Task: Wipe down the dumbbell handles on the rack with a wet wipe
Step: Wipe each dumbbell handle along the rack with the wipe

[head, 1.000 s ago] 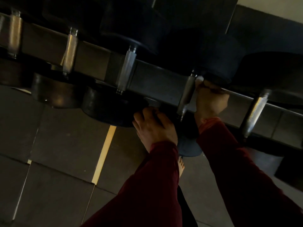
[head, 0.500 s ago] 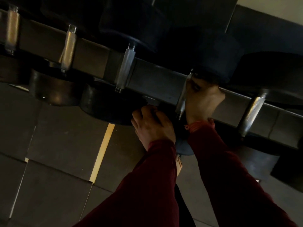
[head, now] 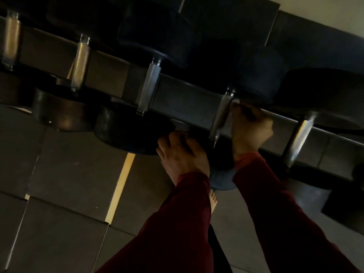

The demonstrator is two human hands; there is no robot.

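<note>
Several steel dumbbell handles lie across a dark rack rail (head: 187,103). My right hand (head: 252,127) sits just right of one handle (head: 219,117), near its far end. It pinches a pale wet wipe (head: 235,101), of which only a small corner shows against the handle. My left hand (head: 183,154) curls its fingers over the near black head (head: 222,176) of the same dumbbell. Other handles stand to the left (head: 150,87) and to the right (head: 298,138).
Large black dumbbell heads (head: 134,131) overhang the rack's front edge on the left. Below them lie dark floor mats with a yellow strip (head: 120,186). A bare foot (head: 213,201) shows between my red sleeves. The scene is dim.
My right hand slid left over the handle half a second ago and has come back to its right side near the far end. My left hand has stayed on the near head.
</note>
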